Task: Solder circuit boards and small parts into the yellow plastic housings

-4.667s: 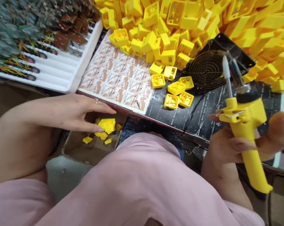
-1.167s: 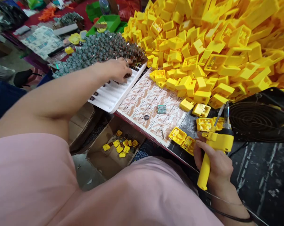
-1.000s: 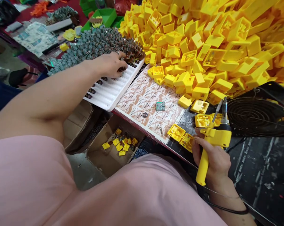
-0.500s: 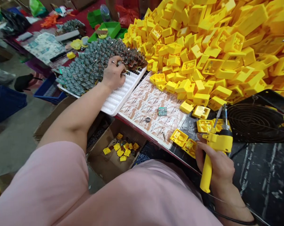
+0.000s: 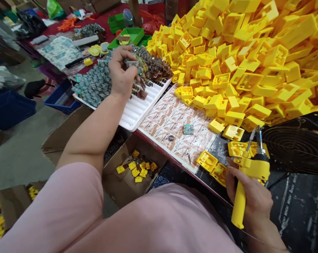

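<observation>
My left hand (image 5: 123, 72) is closed on a small wired circuit assembly (image 5: 132, 64), with loose wires and a brown piece hanging from it. It is raised over a white ribbed tray (image 5: 138, 112) heaped with grey and brown circuit parts (image 5: 95, 80). My right hand (image 5: 254, 195) grips a yellow soldering gun (image 5: 254, 168), its metal tip pointing up and away from me. Beside that hand lies an opened yellow case (image 5: 208, 161) in two halves. A green circuit board (image 5: 188, 129) and a small round black part (image 5: 171, 138) rest on the patterned sheet (image 5: 161, 121).
A big pile of yellow cases (image 5: 227, 52) covers the back right. A black fan (image 5: 296, 142) stands at the right. Below the table edge, a cardboard box (image 5: 122, 191) holds yellow pieces. Green trays (image 5: 134, 35) and a blue bin (image 5: 11, 112) are farther left.
My left hand has lifted off the tray, bringing up a wired circuit assembly. The view has shifted slightly; my right hand still holds the soldering gun in the same place.
</observation>
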Demonstrator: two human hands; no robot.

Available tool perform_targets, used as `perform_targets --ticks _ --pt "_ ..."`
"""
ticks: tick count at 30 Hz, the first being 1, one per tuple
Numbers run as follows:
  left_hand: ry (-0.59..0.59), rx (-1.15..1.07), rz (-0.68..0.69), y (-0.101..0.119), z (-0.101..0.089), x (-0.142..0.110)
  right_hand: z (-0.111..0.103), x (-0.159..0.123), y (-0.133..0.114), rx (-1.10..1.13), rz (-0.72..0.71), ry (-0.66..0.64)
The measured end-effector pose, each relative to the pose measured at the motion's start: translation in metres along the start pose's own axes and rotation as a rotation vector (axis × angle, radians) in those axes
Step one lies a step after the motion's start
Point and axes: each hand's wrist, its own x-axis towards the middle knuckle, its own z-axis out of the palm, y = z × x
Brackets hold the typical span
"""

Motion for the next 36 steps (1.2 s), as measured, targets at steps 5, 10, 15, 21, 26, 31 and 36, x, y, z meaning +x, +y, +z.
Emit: perform_targets --ticks 5,10,15,21,26,31,36 --pt "-0.074 -0.098 -0.096 0.048 0.034 -0.024 0.002 -0.005 0.004 0.017 0.006 0.002" --pt "-0.702 0.25 -0.135 0.075 0.052 -0.056 0.003 -0.008 0.007 -0.009 -0.007 -0.047" --pt "-0.814 0.879 0.003 0.065 0.012 -0.036 0.002 -0.01 0.007 0.005 -0.012 -0.062" --pt "-1.019 1.224 0.001 0.04 -0.013 -0.017 0.001 -0.005 0.004 -0.024 -0.023 -0.018" --pt "-0.957 1.198 0.06 0.035 -0.019 -0.018 0.0 0.004 0.001 0.036 -0.034 0.019" --pt "-0.806 1.079 0.072 0.034 -0.032 -0.025 -0.001 0.004 0.0 0.035 -0.027 0.0" --pt "-0.664 1.121 0.064 0.031 -0.023 -0.046 0.0 0.004 -0.001 0.049 -0.041 0.013"
